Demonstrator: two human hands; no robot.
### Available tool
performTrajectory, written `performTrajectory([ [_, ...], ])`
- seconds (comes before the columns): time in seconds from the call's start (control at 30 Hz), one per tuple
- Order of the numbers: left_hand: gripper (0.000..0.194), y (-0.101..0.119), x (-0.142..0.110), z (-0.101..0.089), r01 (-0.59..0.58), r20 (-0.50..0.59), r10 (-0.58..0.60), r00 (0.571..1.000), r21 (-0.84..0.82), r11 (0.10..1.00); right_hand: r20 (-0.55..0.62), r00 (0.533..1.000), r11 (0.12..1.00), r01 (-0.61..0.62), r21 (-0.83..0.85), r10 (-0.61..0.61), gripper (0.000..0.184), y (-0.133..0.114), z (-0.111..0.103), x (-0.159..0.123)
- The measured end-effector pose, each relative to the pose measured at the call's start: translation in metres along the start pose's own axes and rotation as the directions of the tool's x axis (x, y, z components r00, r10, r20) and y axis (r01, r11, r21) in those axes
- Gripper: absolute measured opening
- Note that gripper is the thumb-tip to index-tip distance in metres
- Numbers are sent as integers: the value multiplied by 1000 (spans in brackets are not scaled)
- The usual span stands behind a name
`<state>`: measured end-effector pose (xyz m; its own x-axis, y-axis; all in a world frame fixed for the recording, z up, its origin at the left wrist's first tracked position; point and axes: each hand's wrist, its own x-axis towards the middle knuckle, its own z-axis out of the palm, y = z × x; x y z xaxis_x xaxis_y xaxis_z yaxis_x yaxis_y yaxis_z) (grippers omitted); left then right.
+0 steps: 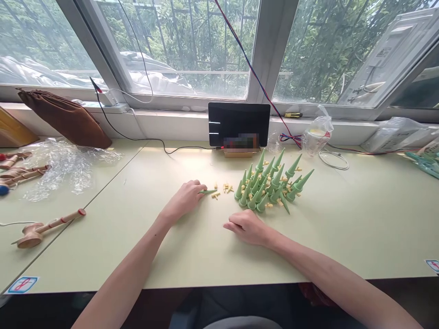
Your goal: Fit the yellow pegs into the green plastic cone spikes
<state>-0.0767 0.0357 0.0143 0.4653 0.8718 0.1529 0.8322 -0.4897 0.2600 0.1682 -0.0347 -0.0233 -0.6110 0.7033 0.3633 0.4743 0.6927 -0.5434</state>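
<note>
green cone [210, 191] pinched in left hand's [187, 197] fingers, tip poking out rightward past them, just short of small yellow pieces [227, 188]; right hand [249, 228] fingers curled on counter [188, 260], can't tell if gripping anything; standing cone cluster [259, 192] just beyond it

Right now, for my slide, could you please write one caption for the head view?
The left hand holds a green cone; the right hand is near many standing cones.

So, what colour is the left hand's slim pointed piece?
The pointed piece is green, clearest in head view.
</note>
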Motion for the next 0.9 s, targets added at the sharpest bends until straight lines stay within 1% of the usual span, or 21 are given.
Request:
performTrajectory([
  [0.13, 26, 0, 0, 2, 4, 11, -4, 1000, -13, 1000, -12, 1000, 1000, 2, 12, -2, 48, 1, 1, 0],
  [0.23, 25, 0, 1, 2, 6, -15, -7, 1000, -41, 999, -10, 1000, 1000, -6, 10, 6, 47, 2, 1, -1],
  [0.3, 26, 1, 1, 1, 4, -66, -9, 998, -77, 997, -8, 1000, 1000, -24, 16, 24, 47, 2, 1, -1],
  [0.4, 26, 5, 3, -3, -7, -186, -24, 982, -165, 986, -8, 999, 998, -52, 43, 53, 44, 3, 2, -1],
  [0.43, 24, 8, 3, -4, -12, -224, -34, 974, -204, 979, -7, 998, 996, -62, 58, 62, 42, 2, 2, -1],
  [0.5, 22, 16, 2, -5, -21, -267, -64, 962, -303, 953, -12, 996, 991, -85, 105, 87, 35, 2, 1, -1],
  [0.57, 20, 26, -1, -4, -41, -261, -86, 962, -446, 894, -28, 992, 978, -120, 173, 127, 22, 1, 1, -1],
  [0.6, 20, 31, -3, -2, -37, -235, -104, 967, -529, 848, -41, 987, 967, -140, 213, 152, 16, 1, 0, -1],
  [0.63, 21, 36, -5, 0, -29, -192, -116, 974, -621, 783, -57, 982, 954, -160, 251, 180, 14, 1, 1, 0],
  [0.7, 25, 45, -10, 5, -12, -85, -85, 993, -772, 635, -89, 968, 928, -197, 317, 236, 21, 2, 1, 0],
  [0.77, 29, 52, -13, 10, 43, 14, -60, 998, -853, 520, -114, 954, 907, -222, 357, 278, 29, 2, 2, 1],
  [0.83, 31, 57, -14, 15, 93, 84, -40, 996, -894, 439, -125, 947, 897, -232, 375, 297, 31, 3, 3, 1],
  [0.9, 31, 59, -14, 18, 115, 114, -25, 993, -919, 378, -130, 943, 894, -238, 379, 307, 28, 3, 4, 1],
])
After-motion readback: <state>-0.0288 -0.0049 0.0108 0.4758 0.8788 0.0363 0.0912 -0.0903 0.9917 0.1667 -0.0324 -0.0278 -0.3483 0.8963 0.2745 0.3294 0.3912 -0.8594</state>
